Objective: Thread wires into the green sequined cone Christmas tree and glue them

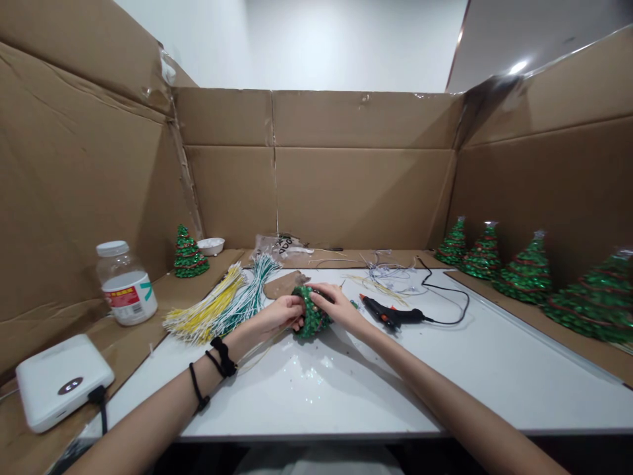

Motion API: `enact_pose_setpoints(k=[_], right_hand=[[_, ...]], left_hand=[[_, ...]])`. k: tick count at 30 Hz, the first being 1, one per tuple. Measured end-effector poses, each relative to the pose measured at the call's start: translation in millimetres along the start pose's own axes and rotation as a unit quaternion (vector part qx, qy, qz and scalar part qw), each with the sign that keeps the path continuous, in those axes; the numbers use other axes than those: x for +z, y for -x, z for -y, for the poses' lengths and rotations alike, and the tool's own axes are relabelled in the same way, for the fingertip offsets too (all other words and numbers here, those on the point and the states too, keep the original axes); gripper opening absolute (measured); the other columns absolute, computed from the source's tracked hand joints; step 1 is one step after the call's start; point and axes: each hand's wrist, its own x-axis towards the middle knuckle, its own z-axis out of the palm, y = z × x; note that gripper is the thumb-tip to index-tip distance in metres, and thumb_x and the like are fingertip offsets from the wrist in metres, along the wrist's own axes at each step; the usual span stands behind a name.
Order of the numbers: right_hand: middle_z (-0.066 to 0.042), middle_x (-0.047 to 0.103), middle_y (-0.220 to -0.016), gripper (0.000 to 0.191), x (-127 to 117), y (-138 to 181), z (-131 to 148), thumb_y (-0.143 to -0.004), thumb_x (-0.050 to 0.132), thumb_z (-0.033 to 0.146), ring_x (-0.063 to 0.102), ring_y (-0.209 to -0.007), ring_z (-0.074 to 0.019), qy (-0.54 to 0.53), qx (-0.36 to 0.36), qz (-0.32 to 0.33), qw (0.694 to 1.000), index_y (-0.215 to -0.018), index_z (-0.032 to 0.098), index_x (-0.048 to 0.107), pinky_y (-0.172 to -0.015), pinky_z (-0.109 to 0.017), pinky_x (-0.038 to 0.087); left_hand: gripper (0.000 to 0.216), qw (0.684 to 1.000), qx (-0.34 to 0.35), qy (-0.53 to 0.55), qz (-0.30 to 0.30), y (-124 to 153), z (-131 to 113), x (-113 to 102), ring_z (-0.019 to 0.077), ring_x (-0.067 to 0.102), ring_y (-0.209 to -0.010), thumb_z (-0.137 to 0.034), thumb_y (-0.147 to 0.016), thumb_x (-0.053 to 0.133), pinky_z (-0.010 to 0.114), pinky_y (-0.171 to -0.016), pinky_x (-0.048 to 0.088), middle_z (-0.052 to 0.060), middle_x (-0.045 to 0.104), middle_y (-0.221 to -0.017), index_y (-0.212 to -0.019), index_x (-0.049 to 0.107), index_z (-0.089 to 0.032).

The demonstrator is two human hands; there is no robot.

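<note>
Between my hands, over the middle of the white board (pixel 376 396), is a small green glittery Christmas tree (pixel 311 320), tilted on its side. My left hand (pixel 283 313) grips its left end with curled fingers, and a thin pale strand trails below the wrist. My right hand (pixel 332 303) lies over the top and right side of the tree, fingers bent onto it. Behind the hands lies a brown cardboard piece (pixel 281 285). Just right of my right hand rests a black glue gun (pixel 390 313) with an orange tip. The tree's underside is hidden.
Yellow (pixel 208 307) and green-and-white wire bundles (pixel 254 290) lie left. A plastic jar (pixel 126 284), a white power bank (pixel 64 382) and a finished tree (pixel 189 254) stand further left. Several trees (pixel 524 270) line the right side. Cardboard walls (pixel 366 191) enclose the table. The glue gun's cord (pixel 452 323) loops right.
</note>
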Motion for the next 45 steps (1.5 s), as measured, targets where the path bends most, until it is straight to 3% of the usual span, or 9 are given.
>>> enact_pose_setpoints(k=[14, 19, 23, 30, 45], right_hand=[[-0.007, 0.06, -0.121, 0.038, -3.7, 7.8, 4.3, -0.084, 0.052, 0.042, 0.046, -0.117, -0.0234, -0.01, -0.009, 0.004, 1.0, -0.117, 0.023, 0.061, -0.102, -0.042, 0.034], [-0.005, 0.061, -0.117, 0.032, -10.3, 9.9, 9.2, -0.088, 0.046, 0.04, 0.047, -0.114, -0.0233, 0.008, -0.018, 0.016, 1.0, -0.11, 0.024, 0.063, -0.101, -0.043, 0.033], [-0.006, 0.061, -0.113, 0.027, -14.5, 10.8, 12.1, -0.087, 0.048, 0.038, 0.049, -0.112, -0.0222, 0.002, -0.039, 0.019, 0.999, -0.102, 0.022, 0.062, -0.1, -0.041, 0.034], [-0.006, 0.059, -0.113, 0.033, -20.0, 14.4, 15.4, -0.084, 0.054, 0.04, 0.055, -0.106, -0.0214, -0.057, -0.022, 0.095, 0.994, -0.112, 0.022, 0.054, -0.09, -0.036, 0.045], [-0.007, 0.058, -0.113, 0.04, -18.5, 11.4, 8.7, -0.083, 0.055, 0.042, 0.055, -0.103, -0.0198, -0.059, -0.033, 0.107, 0.992, -0.116, 0.02, 0.05, -0.088, -0.034, 0.046]], left_hand=[[0.041, 0.997, 0.0, -0.077, 0.009, 3.4, -6.4, -1.8, 0.0106, 0.055, -0.049, -0.047, -0.065, 0.07, 0.023, -0.053, 0.041, 0.001, 0.06, -0.056, -0.08, 0.056, -0.012], [0.049, 0.992, 0.029, -0.114, 0.052, 4.2, -9.7, -2.0, 0.0111, 0.055, -0.049, -0.054, -0.062, 0.071, 0.025, -0.054, 0.044, 0.001, 0.06, -0.058, -0.084, 0.059, -0.011], [0.046, 0.988, 0.039, -0.126, 0.08, 6.3, -11.5, -2.3, 0.0107, 0.054, -0.052, -0.051, -0.066, 0.069, 0.024, -0.055, 0.044, 0.003, 0.061, -0.064, -0.084, 0.062, -0.01], [0.027, 0.993, 0.017, -0.092, 0.079, 9.6, -13.1, -1.9, 0.0106, 0.053, -0.059, -0.036, -0.07, 0.069, 0.024, -0.06, 0.042, 0.003, 0.061, -0.068, -0.08, 0.064, -0.011], [0.032, 0.99, 0.051, -0.1, 0.081, 4.6, -5.2, -6.0, 0.0099, 0.052, -0.057, -0.039, -0.067, 0.072, 0.023, -0.057, 0.041, 0.001, 0.058, -0.064, -0.079, 0.062, -0.011]])
